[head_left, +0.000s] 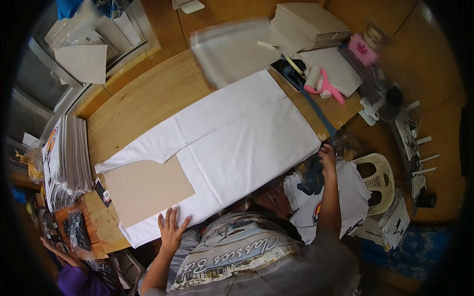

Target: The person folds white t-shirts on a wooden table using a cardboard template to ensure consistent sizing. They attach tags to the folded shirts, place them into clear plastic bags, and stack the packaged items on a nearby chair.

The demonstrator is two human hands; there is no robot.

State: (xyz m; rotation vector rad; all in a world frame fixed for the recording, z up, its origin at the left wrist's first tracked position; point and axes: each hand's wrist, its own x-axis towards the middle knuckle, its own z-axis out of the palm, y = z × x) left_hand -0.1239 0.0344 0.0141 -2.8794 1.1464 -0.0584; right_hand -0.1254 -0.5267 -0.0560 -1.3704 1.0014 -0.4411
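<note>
A white T-shirt (pixel 247 138) lies lengthwise across the wooden table, one side folded in and its sleeve stretched toward the left. On its left end rests a flat beige cardboard sheet (pixel 148 192), partly tucked under the sleeve fold. My left hand (pixel 171 232) lies with spread fingers on the near edge of the cloth, just below the cardboard. At the shirt's right corner, my right hand (pixel 327 159) has its fingers bent together around the hem. The fingertips there are small and partly hidden.
A pile of folded shirts (pixel 74 158) stands at the left. Far right are clear plastic bags (pixel 232 54), a cardboard stack (pixel 313 24) and a pink-handled lint roller (pixel 326 86). More shirts (pixel 340 192) lie on a plastic chair (pixel 382 172). Another person's purple sleeve (pixel 74 281) shows lower left.
</note>
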